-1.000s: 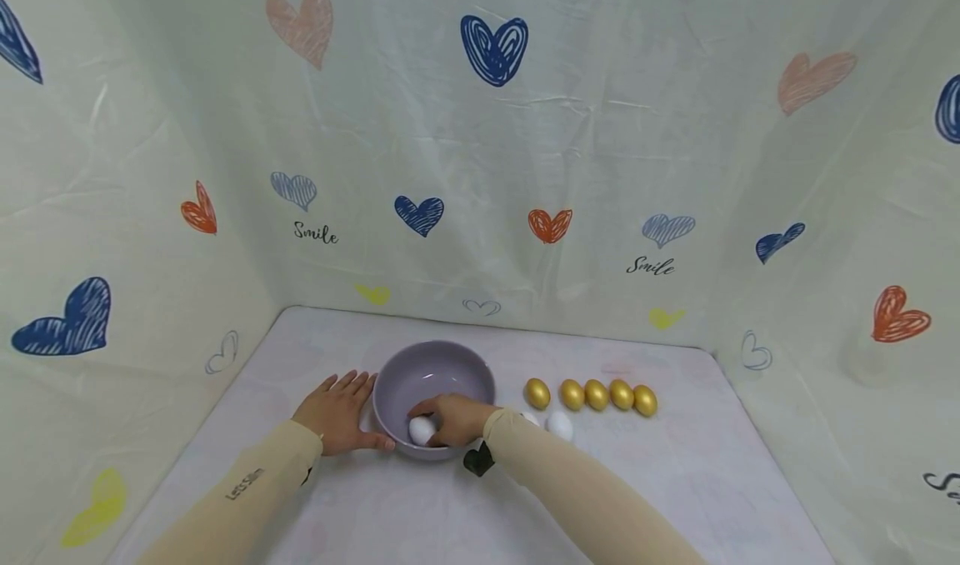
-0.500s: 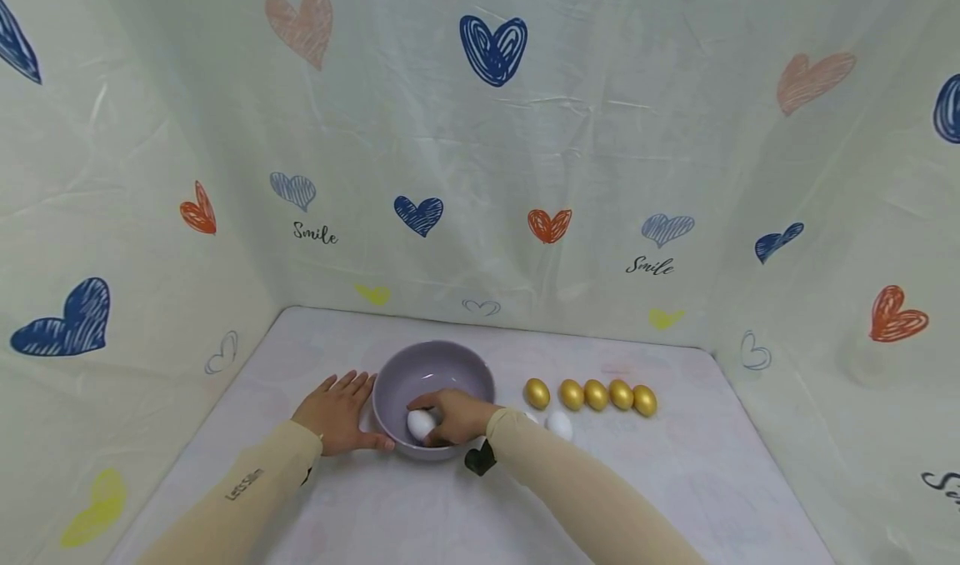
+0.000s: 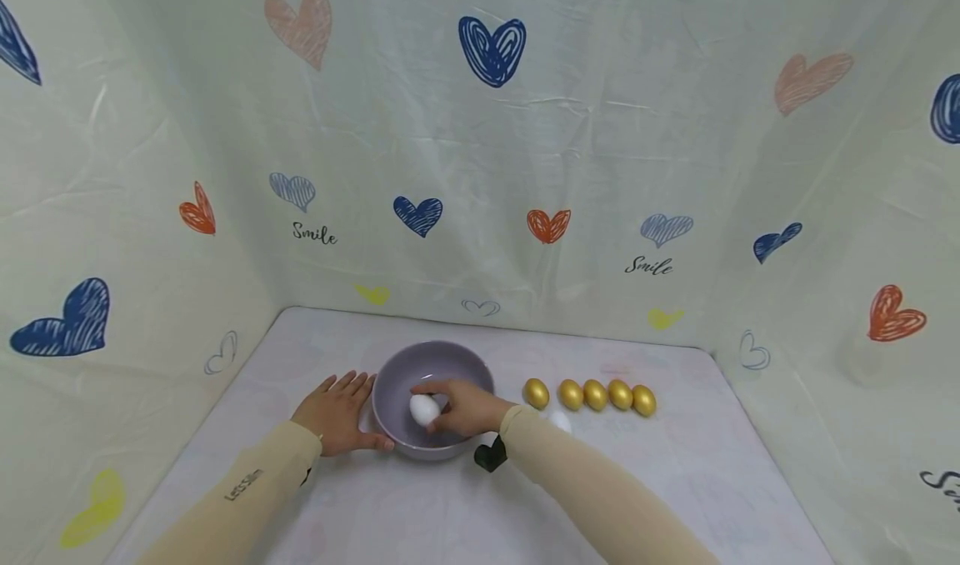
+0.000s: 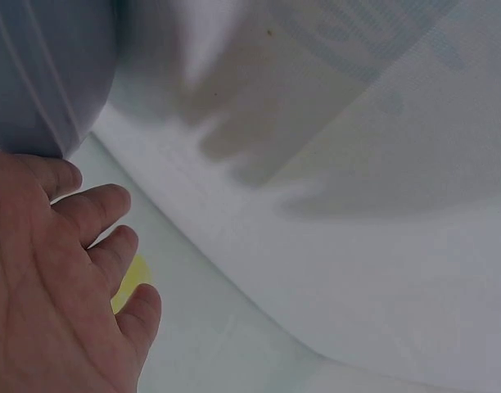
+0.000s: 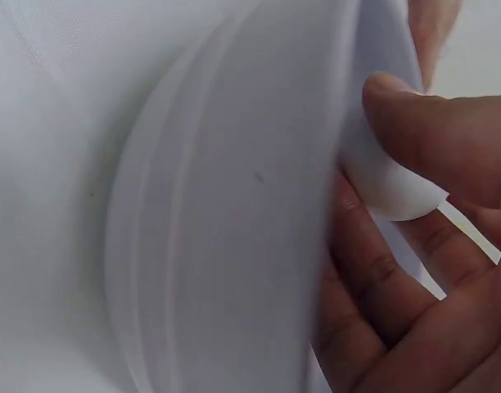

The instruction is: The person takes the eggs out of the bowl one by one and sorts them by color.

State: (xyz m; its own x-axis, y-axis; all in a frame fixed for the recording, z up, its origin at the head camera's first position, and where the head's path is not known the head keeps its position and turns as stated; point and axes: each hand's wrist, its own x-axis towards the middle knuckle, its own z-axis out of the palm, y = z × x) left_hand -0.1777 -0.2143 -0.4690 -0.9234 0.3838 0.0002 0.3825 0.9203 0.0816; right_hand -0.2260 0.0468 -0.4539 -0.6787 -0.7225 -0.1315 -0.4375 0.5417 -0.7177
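Observation:
Inside the purple bowl (image 3: 397, 382), my right hand (image 3: 471, 408) holds a white egg (image 3: 424, 410) between thumb and fingers. The right wrist view shows the thumb on one side of the white egg (image 5: 390, 182) and curled fingers on the other, partly behind the bowl's wall (image 5: 242, 196). My left hand (image 3: 335, 415) rests beside the bowl's left side, fingers spread and thumb at the near rim. In the left wrist view the left hand (image 4: 62, 270) has a fingertip against the bowl's outer wall (image 4: 50, 74).
Several golden eggs (image 3: 595, 395) lie in a row right of the bowl. A white egg (image 3: 559, 421) lies in front of them, partly behind the right sleeve (image 3: 592, 473). A curtain printed with hearts (image 3: 480, 148) surrounds the white table (image 3: 420, 515).
My right hand has risen slightly inside the bowl, bringing the white egg up with it. The right sleeve now covers more of the white eggs on the table. My left hand stays put.

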